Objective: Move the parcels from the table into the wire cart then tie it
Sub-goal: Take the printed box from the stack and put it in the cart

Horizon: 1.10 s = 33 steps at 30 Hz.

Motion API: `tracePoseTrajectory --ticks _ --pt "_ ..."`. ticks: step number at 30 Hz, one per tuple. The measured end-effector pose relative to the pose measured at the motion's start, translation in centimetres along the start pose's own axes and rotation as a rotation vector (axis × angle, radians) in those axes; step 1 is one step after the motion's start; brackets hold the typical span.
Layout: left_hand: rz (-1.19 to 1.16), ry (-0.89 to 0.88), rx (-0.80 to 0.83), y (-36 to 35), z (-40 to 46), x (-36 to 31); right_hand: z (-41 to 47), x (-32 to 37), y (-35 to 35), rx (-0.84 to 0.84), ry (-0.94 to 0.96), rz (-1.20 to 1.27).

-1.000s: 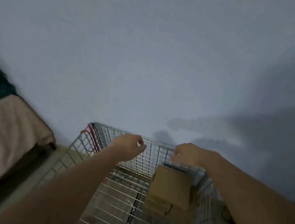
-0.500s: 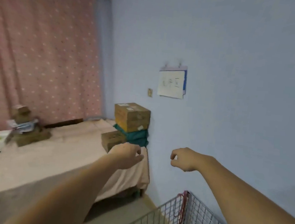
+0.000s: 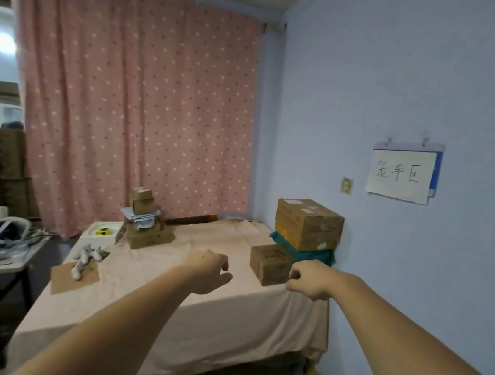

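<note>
I see the small brown cardboard parcel (image 3: 269, 264) lying on the beige cloth-covered surface (image 3: 164, 298) near its right edge, matte and boxy. Just behind it a larger brown cardboard parcel (image 3: 308, 224) with white labels sits on a folded teal cloth (image 3: 310, 252) against the pale blue wall (image 3: 408, 82). My right hand (image 3: 309, 280) hangs in front of the small parcel, whether touching I cannot tell; my left hand (image 3: 206, 271) is further left, apart from it. Both hands are loosely curled, holding nothing. A stack of small cardboard boxes (image 3: 145, 221) stands at the far left. Pink dotted curtain (image 3: 133, 95) behind.
</note>
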<state>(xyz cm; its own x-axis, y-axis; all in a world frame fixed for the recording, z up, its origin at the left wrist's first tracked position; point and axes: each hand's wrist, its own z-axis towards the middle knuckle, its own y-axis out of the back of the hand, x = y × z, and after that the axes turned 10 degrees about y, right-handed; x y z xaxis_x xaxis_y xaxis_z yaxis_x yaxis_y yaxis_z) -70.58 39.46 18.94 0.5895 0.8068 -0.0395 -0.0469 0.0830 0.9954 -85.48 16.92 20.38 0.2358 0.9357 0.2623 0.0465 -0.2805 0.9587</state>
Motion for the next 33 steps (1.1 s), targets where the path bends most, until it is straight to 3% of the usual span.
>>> tracePoseTrajectory --ticks 4,9,25,33 --pt "-0.015 -0.019 0.002 -1.1 4.8 1.4 5.2 -0.5 0.2 -0.001 -0.01 -0.012" --pt "0.178 -0.093 -0.012 -2.6 11.6 2.3 12.1 -2.7 0.9 0.031 -0.028 0.003" --pt "-0.096 -0.095 0.083 -7.5 37.6 8.1 37.2 -6.3 2.3 0.076 -0.079 0.048" --pt "-0.028 -0.206 0.101 -10.1 49.7 8.2 45.5 -9.1 1.0 0.076 -0.191 0.086"
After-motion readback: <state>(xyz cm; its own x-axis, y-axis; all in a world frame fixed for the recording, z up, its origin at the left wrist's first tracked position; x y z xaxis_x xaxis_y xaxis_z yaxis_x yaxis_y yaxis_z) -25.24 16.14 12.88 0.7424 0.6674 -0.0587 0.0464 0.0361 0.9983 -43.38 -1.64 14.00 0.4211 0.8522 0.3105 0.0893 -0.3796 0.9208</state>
